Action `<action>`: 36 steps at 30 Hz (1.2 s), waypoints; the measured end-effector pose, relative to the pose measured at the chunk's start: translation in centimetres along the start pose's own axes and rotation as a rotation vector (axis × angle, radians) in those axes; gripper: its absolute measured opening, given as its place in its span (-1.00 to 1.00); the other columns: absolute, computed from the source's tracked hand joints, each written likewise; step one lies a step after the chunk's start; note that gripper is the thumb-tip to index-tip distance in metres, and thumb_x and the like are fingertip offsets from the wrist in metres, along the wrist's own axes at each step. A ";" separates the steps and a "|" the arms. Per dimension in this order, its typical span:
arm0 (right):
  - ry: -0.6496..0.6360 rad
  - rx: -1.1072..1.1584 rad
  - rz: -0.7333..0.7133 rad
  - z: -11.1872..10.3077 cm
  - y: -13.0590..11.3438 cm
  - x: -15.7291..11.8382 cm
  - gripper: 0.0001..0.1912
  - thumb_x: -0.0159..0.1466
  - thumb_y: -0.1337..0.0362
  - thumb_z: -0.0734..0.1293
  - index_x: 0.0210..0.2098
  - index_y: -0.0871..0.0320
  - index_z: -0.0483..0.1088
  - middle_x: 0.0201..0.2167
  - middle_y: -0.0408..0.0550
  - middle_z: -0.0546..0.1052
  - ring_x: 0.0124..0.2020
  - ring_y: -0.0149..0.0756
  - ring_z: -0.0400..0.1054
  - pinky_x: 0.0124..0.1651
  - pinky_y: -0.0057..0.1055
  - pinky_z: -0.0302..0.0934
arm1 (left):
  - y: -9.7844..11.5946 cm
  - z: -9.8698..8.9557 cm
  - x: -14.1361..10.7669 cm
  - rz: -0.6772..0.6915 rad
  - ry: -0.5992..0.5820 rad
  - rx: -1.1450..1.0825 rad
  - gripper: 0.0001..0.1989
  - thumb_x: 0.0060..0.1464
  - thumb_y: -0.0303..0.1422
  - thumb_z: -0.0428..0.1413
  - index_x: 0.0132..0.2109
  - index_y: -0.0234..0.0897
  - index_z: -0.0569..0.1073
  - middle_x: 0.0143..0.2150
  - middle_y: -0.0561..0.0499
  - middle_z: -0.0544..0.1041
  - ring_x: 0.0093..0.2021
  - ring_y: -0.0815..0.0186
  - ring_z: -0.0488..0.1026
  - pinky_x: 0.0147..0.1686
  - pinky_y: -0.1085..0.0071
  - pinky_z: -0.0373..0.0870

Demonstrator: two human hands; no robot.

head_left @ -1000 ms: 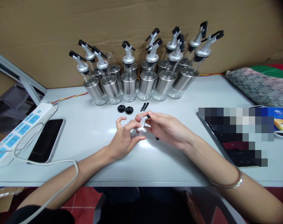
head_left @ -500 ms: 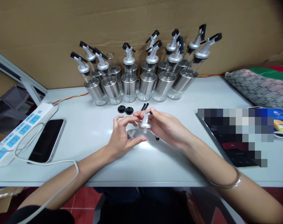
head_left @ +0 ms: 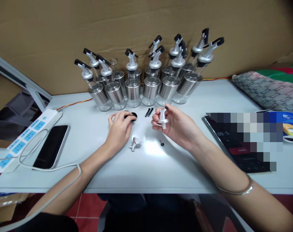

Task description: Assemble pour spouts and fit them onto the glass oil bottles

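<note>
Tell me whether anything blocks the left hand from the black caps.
Nothing visible does: the left hand partly covers the black caps. The loose silver spout lies to one side, out of the way.

The left hand (head_left: 119,129) and right hand (head_left: 182,129) are bare. A thin, shiny, silver-coloured bangle (head_left: 248,189) rings the right forearm (head_left: 219,166) at the lower right of the frame. A plain black sleeve (head_left: 52,223) shows at the lower left, and dark clothing (head_left: 129,207), nearly black with a bluish part, at the bottom centre.
</note>
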State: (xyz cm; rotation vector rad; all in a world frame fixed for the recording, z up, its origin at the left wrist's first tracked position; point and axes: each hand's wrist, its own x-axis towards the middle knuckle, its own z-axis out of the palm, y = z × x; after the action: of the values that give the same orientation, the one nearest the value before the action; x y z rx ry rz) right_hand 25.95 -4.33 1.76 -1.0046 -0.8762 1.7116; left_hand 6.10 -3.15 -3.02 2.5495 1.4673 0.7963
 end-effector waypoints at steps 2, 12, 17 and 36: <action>-0.002 -0.012 -0.004 0.0 0.0 0.0 -0.69 0.24 0.01 0.18 -0.43 0.11 0.30 -0.49 -0.13 0.42 -0.44 -0.35 0.35 -0.27 -0.39 0.30 | -0.1 -0.1 0.0 0.007 0.028 0.033 -0.79 0.17 -0.51 -0.03 -0.13 -0.19 0.42 -0.10 -0.06 0.44 -0.01 0.16 0.34 0.03 0.09 0.08; 0.012 0.225 0.033 0.0 0.2 -0.1 -0.63 0.22 0.02 0.28 -0.57 0.14 0.28 -0.59 -0.18 0.32 -0.54 -0.42 0.24 -0.37 -0.44 0.23 | -0.2 -0.2 0.1 0.080 0.039 0.141 -0.90 0.19 -0.44 0.03 -0.19 -0.21 0.43 -0.22 -0.01 0.45 -0.16 0.20 0.36 -0.06 0.13 0.05; 0.054 0.222 0.037 0.2 0.2 0.0 -0.62 0.15 -0.04 0.35 -0.53 0.16 0.33 -0.58 -0.21 0.33 -0.55 -0.46 0.22 -0.38 -0.47 0.23 | -0.2 -0.6 0.2 0.124 0.041 0.217 -0.92 0.18 -0.43 0.04 -0.21 -0.22 0.43 -0.24 -0.02 0.45 -0.21 0.21 0.36 -0.14 0.21 0.12; 0.126 0.143 0.045 0.4 0.0 -0.2 -0.66 0.16 0.01 0.35 -0.50 0.17 0.35 -0.48 -0.15 0.46 -0.41 -0.42 0.37 -0.34 -0.48 0.27 | 0.3 -1.1 0.1 0.118 0.200 -0.054 -0.86 0.25 -0.42 -0.06 -0.19 -0.29 0.39 -0.30 -0.01 0.46 -0.33 0.33 0.40 -0.31 0.42 0.31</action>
State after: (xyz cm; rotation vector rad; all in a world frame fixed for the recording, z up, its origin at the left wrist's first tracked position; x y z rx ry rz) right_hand 25.68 -4.58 1.99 -1.0299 -0.6458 1.7025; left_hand 5.85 -3.46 -1.94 2.5999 1.3339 1.1209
